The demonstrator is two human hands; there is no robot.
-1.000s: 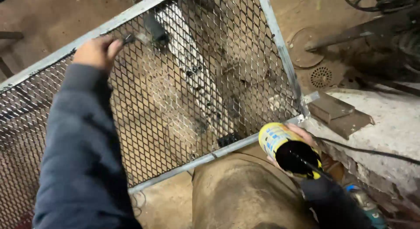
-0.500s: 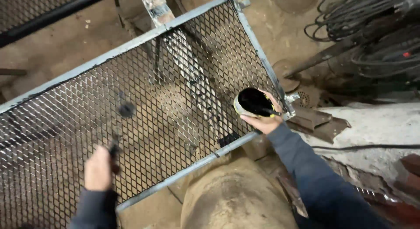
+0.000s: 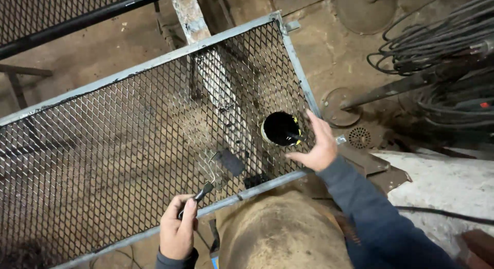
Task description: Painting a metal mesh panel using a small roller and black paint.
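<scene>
Grey steel mesh panel point(image 3: 128, 140): left hand point(image 3: 177, 233), now nearer, grips dark-handled brush point(image 3: 206, 184); right hand point(image 3: 319, 145) has released black paint-filled can point(image 3: 280, 128), label hidden.

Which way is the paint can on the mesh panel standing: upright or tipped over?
Upright. The can rests on the mesh panel, its open mouth facing up, black inside, with the right hand beside it.

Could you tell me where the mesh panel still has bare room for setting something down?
Most of the mesh panel left of the paint can is free. It is crowded between the left hand and right hand.
</scene>
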